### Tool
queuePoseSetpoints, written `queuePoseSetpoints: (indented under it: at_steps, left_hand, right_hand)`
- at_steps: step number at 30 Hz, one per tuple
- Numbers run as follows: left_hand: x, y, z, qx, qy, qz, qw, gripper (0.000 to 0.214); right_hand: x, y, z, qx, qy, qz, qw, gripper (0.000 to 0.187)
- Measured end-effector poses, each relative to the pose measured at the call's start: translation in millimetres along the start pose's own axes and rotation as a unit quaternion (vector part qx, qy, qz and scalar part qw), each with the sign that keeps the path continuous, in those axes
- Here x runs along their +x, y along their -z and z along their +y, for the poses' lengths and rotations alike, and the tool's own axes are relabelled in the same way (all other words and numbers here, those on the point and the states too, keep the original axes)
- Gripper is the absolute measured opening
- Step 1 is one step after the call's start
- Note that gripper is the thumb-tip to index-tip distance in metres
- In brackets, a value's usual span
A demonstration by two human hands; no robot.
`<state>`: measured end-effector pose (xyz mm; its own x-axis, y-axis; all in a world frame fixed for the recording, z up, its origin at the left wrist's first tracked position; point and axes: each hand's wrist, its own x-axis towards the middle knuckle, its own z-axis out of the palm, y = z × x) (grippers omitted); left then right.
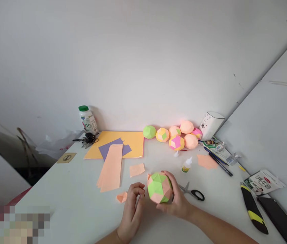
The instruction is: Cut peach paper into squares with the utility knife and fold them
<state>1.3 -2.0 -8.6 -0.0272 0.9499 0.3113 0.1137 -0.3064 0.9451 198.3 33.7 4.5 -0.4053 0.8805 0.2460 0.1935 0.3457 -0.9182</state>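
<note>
Two hands around a paper ball (159,187) low over the table (69,210).
The right hand (177,200) cups the green-and-peach ball from its right, fingers wrapped on it; the left hand (130,210) curls at its left side, contact unclear. Just right lie scissors (192,192). Farther back stands a glue bottle (186,165), then a green-capped bottle (87,120) and a white container (210,125) by the wall, contents hidden.
</note>
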Motion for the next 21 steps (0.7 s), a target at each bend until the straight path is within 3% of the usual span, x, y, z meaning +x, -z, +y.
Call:
queuePoseSetpoints:
  at_steps: [3, 5, 9, 11, 14, 15, 21]
  left_hand:
    - [2.2, -1.7, 0.7, -0.007, 0.027, 0.003, 1.0, 0.019]
    - [3.8, -3.3, 1.0, -0.008, 0.035, -0.007, 0.999, 0.02]
    - [5.1, -5.1, 1.5, 0.001, 0.037, -0.039, 0.999, 0.021]
    - [5.0, -4.5, 2.3, 0.004, 0.033, -0.053, 0.998, 0.02]
    - [4.9, -3.5, 3.2, 0.008, 0.023, -0.078, 0.997, 0.02]
    - [5.1, -3.6, 3.0, 0.01, 0.02, -0.083, 0.996, 0.02]
    - [7.8, -7.9, -4.0, 0.0, 0.0, -0.041, 0.999, 0.026]
  right_hand:
    - [15.4, 10.8, -12.4, -0.117, 0.052, 0.074, 0.989, 0.095]
    - [40.7, 21.3, -24.0, -0.183, 0.094, 0.14, 0.969, 0.091]
    - [126.0, 47.6, -41.3, -0.266, 0.117, 0.268, 0.918, 0.088]
    - [173.2, 61.7, -40.1, -0.298, 0.057, 0.313, 0.9, 0.091]
    - [226.9, 79.4, -26.5, -0.371, -0.07, 0.318, 0.869, 0.086]
    - [238.3, 83.8, -20.4, -0.38, -0.081, 0.317, 0.865, 0.085]
    - [259.1, 97.1, 7.8, -0.403, -0.121, 0.295, 0.858, 0.084]
